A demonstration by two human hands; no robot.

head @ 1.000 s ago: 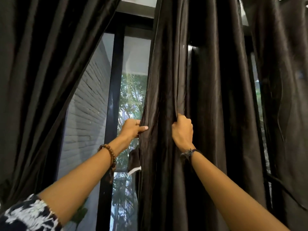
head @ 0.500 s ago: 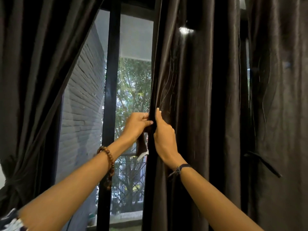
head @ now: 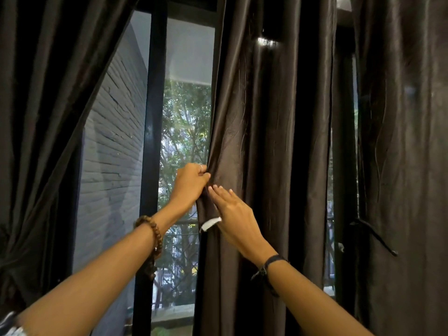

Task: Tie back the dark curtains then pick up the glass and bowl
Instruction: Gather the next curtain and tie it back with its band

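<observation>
Window (head: 186,117) half hidden behind dark curtains (head: 266,141)

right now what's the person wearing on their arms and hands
Left wrist: a brown wooden bead bracelet. A thin ring sits on a left hand finger. Right wrist: a dark cord band with a knot. A dark-and-white patterned sleeve shows at the left arm's lower corner. Right hand bare.

text: none legible | labels: none | numbers: none | signs: none
</observation>
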